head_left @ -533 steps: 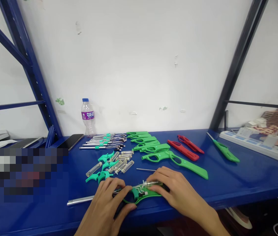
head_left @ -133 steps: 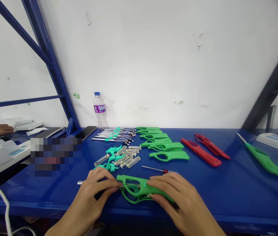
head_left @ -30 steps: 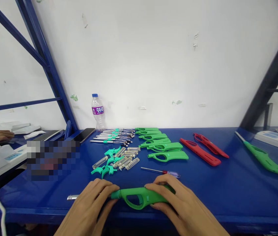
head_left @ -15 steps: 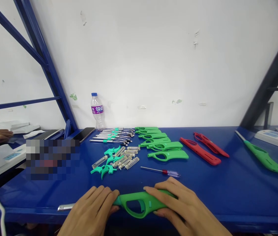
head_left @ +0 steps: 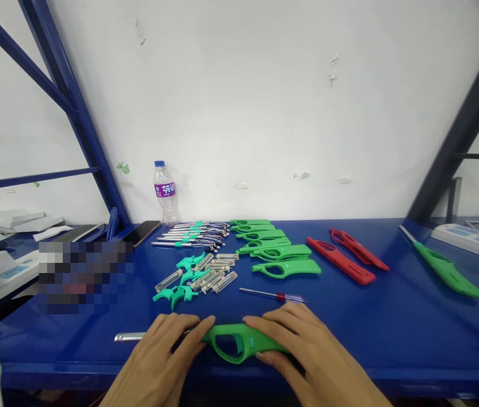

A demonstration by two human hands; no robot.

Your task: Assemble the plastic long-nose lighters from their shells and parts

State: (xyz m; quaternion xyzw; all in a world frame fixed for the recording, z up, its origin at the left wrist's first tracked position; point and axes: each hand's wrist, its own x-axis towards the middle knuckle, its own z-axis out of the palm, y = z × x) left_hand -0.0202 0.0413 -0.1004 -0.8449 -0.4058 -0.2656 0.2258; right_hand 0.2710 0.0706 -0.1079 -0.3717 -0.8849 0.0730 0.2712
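A green long-neck lighter (head_left: 234, 342) lies sideways between my hands at the table's front edge, its metal tube pointing left. My left hand (head_left: 165, 350) is closed around the neck, where tube and body meet. Around the handle end, my right hand (head_left: 302, 347) is closed with thumb and fingers pressing the casing. A teal trigger shows inside the finger loop. Just beyond my right hand lies a screwdriver (head_left: 273, 295) with a clear and red handle. Past my left hand are loose teal triggers (head_left: 180, 295) and clear fuel tubes (head_left: 225, 281).
Metal lighter tubes with wires (head_left: 180, 238) and green casing halves (head_left: 285, 268) lie in rows behind. Red casings (head_left: 341, 260) and another green lighter (head_left: 449, 271) are to the right. A bottle (head_left: 165, 195) stands by the wall; a phone (head_left: 142, 233) and power strip (head_left: 5, 277) lie left.
The lighter and both hands have shifted slightly upward and the tube tip has moved right. My left fingers have moved along the neck. The whole view has drifted a little.
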